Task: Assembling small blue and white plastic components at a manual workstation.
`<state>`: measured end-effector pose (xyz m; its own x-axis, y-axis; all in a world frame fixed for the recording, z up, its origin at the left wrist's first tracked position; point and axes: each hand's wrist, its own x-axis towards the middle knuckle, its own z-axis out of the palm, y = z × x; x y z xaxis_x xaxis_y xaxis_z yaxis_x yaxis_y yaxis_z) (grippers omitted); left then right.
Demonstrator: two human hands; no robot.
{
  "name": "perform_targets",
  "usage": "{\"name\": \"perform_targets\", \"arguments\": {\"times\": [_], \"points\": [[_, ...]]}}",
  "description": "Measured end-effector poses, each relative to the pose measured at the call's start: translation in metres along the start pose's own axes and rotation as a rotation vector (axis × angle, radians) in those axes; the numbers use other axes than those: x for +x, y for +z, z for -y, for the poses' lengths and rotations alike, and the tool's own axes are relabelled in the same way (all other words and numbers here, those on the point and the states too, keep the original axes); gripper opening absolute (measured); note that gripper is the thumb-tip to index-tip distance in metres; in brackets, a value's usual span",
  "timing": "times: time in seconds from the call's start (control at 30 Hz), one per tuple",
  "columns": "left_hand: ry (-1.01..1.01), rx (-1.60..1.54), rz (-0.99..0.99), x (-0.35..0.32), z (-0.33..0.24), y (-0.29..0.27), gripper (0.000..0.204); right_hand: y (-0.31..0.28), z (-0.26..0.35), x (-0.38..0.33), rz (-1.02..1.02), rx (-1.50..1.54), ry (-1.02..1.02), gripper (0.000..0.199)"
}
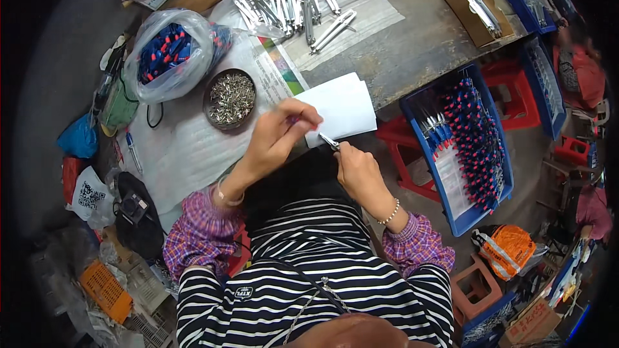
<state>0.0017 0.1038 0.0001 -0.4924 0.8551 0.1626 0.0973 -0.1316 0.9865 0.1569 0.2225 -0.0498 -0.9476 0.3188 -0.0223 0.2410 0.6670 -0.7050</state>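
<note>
My left hand (284, 132) is raised over the table's near edge, thumb and fingers pinched together. A bit of red and dark blue shows at its fingertips, mostly hidden, perhaps one of the blue handle pieces with red ends. My right hand (361, 173) is closed around a small silver metal tool (329, 141), whose narrow end points up and left toward the left fingertips. The rest of it is hidden in the fist. Beneath and beyond both hands lies a white sheet of paper (342, 108).
A round dark bowl of small metal parts (230, 98) and a plastic bag of blue-and-red pieces (169, 58) stand at left. Silver metal tools (290, 0) lie at the back. To the right, a blue tray (456, 224) holds rows of blue-and-red-handled tools beside red stools (516, 90).
</note>
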Motion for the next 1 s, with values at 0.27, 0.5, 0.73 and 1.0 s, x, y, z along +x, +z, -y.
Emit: {"name": "perform_targets", "arguments": {"times": [0.27, 0.5, 0.73, 1.0], "points": [[0.014, 0.133, -0.050, -0.004, 0.026, 0.010, 0.011, 0.005, 0.008, -0.012, 0.035, -0.061, 0.028, 0.010], [0.044, 0.115, -0.013, 0.001, -0.010, -0.012, 0.015, -0.012, 0.002, 0.002, 0.105, 0.275, -0.030, 0.009], [0.065, 0.597, -0.438, 0.004, -0.056, -0.101, 0.009, -0.021, 0.024, -0.020, 0.235, 1.090, 0.336, 0.032], [0.076, 1.130, -0.585, 0.000, -0.059, -0.204, 0.013, -0.010, 0.044, -0.009, 0.348, 1.092, 0.392, 0.010]]}}
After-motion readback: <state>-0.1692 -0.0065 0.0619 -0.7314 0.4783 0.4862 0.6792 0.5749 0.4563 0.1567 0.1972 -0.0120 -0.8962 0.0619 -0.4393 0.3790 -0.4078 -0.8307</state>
